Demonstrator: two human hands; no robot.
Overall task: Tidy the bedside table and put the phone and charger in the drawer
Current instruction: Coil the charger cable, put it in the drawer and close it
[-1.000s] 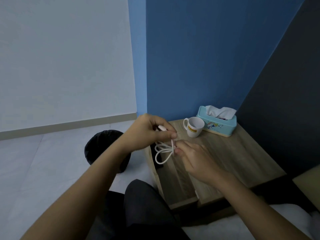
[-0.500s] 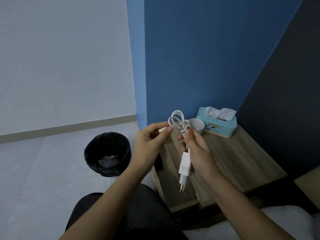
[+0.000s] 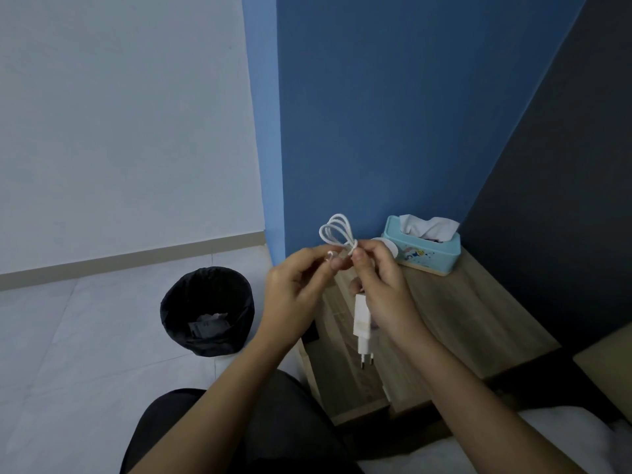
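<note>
We hold the charger (image 3: 362,325) up in front of us, above the front part of the bedside table (image 3: 478,323). Our right hand (image 3: 384,295) is closed around the top of the white plug block, which hangs with its two pins pointing down, and its thumb and forefinger pinch the gathered cable (image 3: 337,230) where the loops meet. Our left hand (image 3: 297,292) is closed in a narrow pinch on the loose end of the cable, just beside that same knot of loops, so both hands are busy with one thing. The loops stand up above our fingertips.

We judge the coiling to be nearly finished: the cable is bundled into a few neat loops and only the tail seems left to tuck or wrap. The charger is not yet in the drawer (image 3: 345,381), which looks pulled out at the table's front; the light is dim there, so we cannot tell what lies inside it. We see no phone anywhere, so it may already be in the drawer or out of sight.

The table top looks mostly tidy. A tissue box (image 3: 425,253) stands at the back by the blue wall, with a white cup (image 3: 393,249) beside it, partly hidden behind our right hand. A black bin (image 3: 208,309) sits on the floor to the left.
</note>
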